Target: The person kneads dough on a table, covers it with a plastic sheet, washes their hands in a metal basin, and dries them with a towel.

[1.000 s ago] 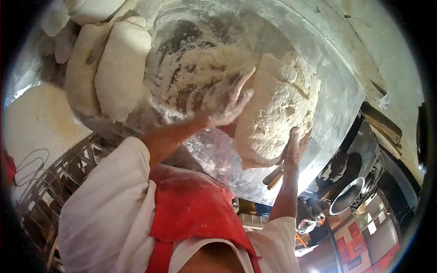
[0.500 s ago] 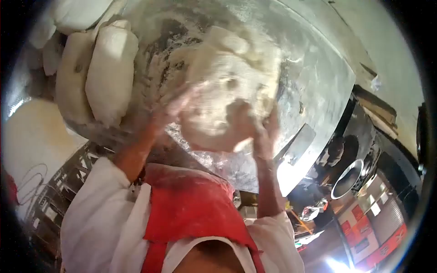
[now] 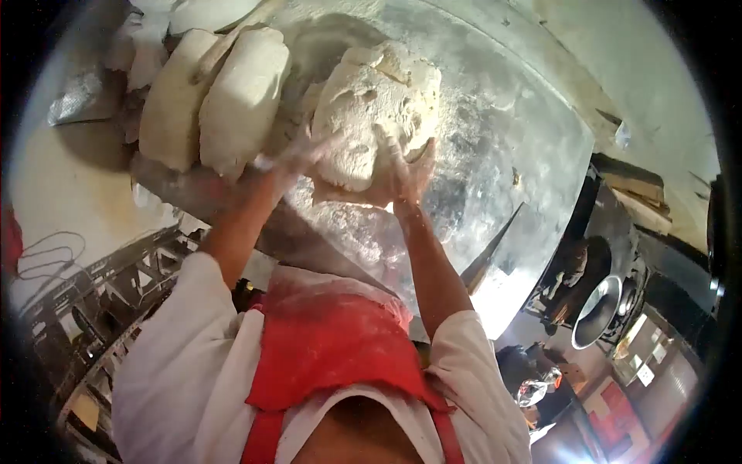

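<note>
A large floured slab of dough, with dents in its top, lies on the metal worktable. My left hand is at its near left edge, fingers stretched toward the dough and somewhat blurred. On the near right side, my right hand rests against the dough, thumb and fingers spread. Neither hand is closed around anything. Two long dough pieces, one pale and rounded and one behind it, lie side by side left of the slab.
More pale bundles sit at the far left. A flat metal scraper-like sheet lies near the table's right edge. Beyond that edge stands a round metal bowl. A dark metal rack is at the lower left.
The view has shifted, so the dough and both hands sit higher and the loaves further right. My right hand's fingers now show more clearly, spread on the dough; both hands remain at its near side.
</note>
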`<state>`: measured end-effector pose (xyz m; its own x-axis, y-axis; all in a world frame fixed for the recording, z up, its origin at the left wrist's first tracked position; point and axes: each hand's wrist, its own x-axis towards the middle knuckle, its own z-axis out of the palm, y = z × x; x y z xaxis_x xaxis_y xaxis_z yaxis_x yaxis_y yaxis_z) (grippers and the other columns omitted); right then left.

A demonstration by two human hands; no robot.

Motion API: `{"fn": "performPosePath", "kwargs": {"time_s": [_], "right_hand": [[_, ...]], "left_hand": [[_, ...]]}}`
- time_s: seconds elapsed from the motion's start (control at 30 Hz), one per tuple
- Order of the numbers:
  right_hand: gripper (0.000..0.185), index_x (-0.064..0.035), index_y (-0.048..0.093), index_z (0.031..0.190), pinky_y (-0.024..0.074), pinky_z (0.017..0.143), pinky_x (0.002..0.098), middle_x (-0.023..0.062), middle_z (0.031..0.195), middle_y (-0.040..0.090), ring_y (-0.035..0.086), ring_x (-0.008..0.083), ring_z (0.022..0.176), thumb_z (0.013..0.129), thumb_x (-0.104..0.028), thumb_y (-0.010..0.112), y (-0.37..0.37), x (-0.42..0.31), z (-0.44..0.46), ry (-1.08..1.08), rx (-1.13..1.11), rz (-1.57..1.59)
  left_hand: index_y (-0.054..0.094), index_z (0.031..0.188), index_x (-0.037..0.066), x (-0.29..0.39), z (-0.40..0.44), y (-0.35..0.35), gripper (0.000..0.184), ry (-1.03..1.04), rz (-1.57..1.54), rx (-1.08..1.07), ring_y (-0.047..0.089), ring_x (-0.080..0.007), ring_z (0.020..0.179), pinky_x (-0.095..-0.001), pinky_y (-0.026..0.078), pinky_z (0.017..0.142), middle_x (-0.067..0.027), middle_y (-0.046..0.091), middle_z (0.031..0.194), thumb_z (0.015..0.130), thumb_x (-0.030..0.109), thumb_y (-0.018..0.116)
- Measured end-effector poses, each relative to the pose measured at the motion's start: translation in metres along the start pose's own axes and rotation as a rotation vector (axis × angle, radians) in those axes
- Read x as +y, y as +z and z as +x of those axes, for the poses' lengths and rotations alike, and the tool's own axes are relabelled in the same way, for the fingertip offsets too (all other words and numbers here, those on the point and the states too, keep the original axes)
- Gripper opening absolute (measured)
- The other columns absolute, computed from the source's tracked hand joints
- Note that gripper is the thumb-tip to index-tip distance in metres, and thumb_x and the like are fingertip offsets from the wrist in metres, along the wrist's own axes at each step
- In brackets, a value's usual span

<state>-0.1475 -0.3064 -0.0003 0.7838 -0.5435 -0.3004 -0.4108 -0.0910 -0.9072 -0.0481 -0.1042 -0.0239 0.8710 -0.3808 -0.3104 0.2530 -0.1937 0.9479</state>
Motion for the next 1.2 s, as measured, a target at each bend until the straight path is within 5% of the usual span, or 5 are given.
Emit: {"fn": "performPosePath", "kwargs": {"time_s": [0.2, 0.5, 0.8, 0.93, 1.2], "right_hand": [[0.072, -0.0005, 0.039, 0.143, 0.0389, 0.106, 0.0412, 0.0237, 0.137, 0.049, 0.048, 0.0328, 0.127, 0.089, -0.039, 0.067, -0.032, 0.043, -0.002, -0.021, 0.059, -0.308], [0.039, -0.0114, 0.06, 0.125, 0.0469, 0.092, 0.0459, 0.0214, 0.113, 0.061, 0.056, 0.0377, 0.11, 0.087, -0.021, 0.06, -0.235, 0.114, 0.08, -0.185, 0.303, -0.845], [0.029, 0.0054, 0.064, 0.11, 0.0507, 0.074, 0.0279, 0.009, 0.096, 0.068, 0.062, 0.0141, 0.081, 0.086, -0.012, 0.067, -0.089, 0.007, 0.041, -0.079, -0.291, 0.298], [0.035, 0.0004, 0.061, 0.114, 0.0535, 0.068, 0.0333, 0.0129, 0.084, 0.07, 0.067, 0.0239, 0.072, 0.085, -0.018, 0.07, -0.035, -0.034, 0.026, -0.153, -0.248, -0.015], [0.073, -0.0096, 0.047, 0.136, 0.0414, 0.099, 0.0482, 0.0209, 0.139, 0.046, 0.047, 0.0367, 0.124, 0.075, -0.035, 0.078, -0.015, -0.039, 0.045, -0.236, 0.149, -0.682]], "left_hand": [[0.012, 0.151, 0.001, 0.009, -0.036, -0.005, 0.089, 0.052, 0.032, -0.132, 0.037, -0.0322, 0.134, -0.0406, 0.034, 0.11, -0.0196, 0.037, 0.144, 0.087, 0.023, 0.07], [0.021, 0.154, 0.02, 0.062, -0.013, 0.07, 0.084, 0.513, 1.364, 0.104, 0.028, -0.0384, 0.139, -0.0572, 0.023, 0.111, -0.0119, 0.019, 0.158, 0.086, 0.06, 0.052], [0.044, 0.145, 0.018, 0.061, -0.012, 0.067, 0.081, 0.677, 1.575, 0.308, 0.047, -0.0323, 0.119, -0.0497, 0.038, 0.1, -0.0083, 0.038, 0.149, 0.081, 0.065, 0.055], [0.028, 0.152, 0.022, 0.067, -0.016, 0.067, 0.084, 0.549, 1.346, 0.214, 0.03, -0.0369, 0.14, -0.0609, 0.033, 0.105, -0.0115, 0.02, 0.157, 0.082, 0.048, 0.066], [0.021, 0.155, 0.023, 0.05, -0.005, 0.051, 0.08, 0.587, 1.205, 0.095, 0.021, -0.04, 0.143, -0.0661, 0.027, 0.107, -0.0092, 0.012, 0.161, 0.089, 0.055, 0.053]]}}
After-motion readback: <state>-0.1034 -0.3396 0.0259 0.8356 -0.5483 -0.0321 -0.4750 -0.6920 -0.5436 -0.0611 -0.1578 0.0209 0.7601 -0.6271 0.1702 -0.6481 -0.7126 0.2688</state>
